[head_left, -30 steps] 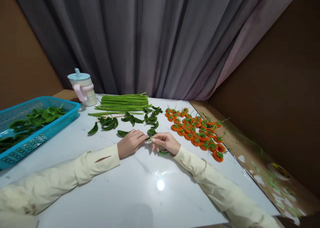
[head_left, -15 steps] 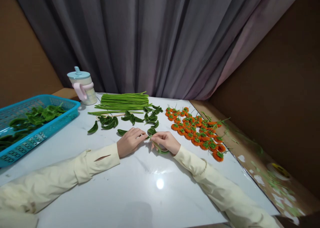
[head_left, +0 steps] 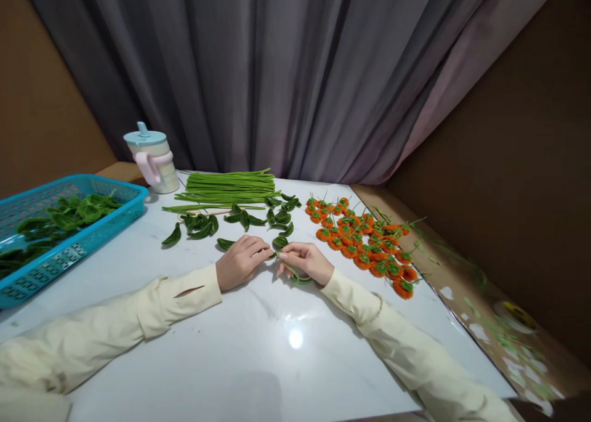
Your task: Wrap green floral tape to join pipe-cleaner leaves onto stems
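My left hand (head_left: 244, 260) and my right hand (head_left: 305, 262) meet at the fingertips over the middle of the white table. Between the left thumb and fingers is a small dark green piece (head_left: 273, 256), mostly hidden. The right thumb and forefinger pinch the end of a thin, curved green strip (head_left: 300, 279), which bends below the palm. Just beyond the fingertips lies a dark green fuzzy leaf (head_left: 279, 242). Another leaf (head_left: 225, 244) touches or nearly touches the left knuckles. Several more fuzzy leaves (head_left: 199, 226) are scattered farther back.
Orange fuzzy flower heads (head_left: 351, 237) with green bases cover the right side. Long green fuzzy stems (head_left: 228, 188) lie at the back. A blue basket (head_left: 133, 203) of leaves stands left, with a lidded cup (head_left: 154, 163) behind it. Scraps and a roll (head_left: 514, 317) lie beyond the right edge.
Both hands stay nearly in place. The right fingers and the curved green strip have shifted very slightly; nothing has been let go.
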A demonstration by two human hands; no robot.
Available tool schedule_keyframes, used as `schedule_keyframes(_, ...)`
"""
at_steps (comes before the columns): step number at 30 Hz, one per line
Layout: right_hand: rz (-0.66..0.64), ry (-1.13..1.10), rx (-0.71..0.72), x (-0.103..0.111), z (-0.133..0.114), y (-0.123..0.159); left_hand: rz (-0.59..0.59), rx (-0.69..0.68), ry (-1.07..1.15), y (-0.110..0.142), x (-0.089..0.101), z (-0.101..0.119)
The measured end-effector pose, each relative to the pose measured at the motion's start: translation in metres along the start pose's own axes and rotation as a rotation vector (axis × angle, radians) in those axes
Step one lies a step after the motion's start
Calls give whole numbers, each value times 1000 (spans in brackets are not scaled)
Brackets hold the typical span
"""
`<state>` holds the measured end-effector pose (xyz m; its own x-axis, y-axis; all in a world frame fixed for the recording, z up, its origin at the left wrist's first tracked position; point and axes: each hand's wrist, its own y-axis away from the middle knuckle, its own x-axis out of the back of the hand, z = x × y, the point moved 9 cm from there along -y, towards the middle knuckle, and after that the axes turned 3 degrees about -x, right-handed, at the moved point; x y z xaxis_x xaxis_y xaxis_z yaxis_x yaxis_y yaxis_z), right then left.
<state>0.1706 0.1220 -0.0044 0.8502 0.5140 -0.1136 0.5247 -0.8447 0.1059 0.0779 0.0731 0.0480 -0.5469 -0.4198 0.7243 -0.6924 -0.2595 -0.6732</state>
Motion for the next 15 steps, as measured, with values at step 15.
schedule_keyframes(15, -20, 49, 85, -3, -8, 1, 62, -49, -23, 0, 4, 5)
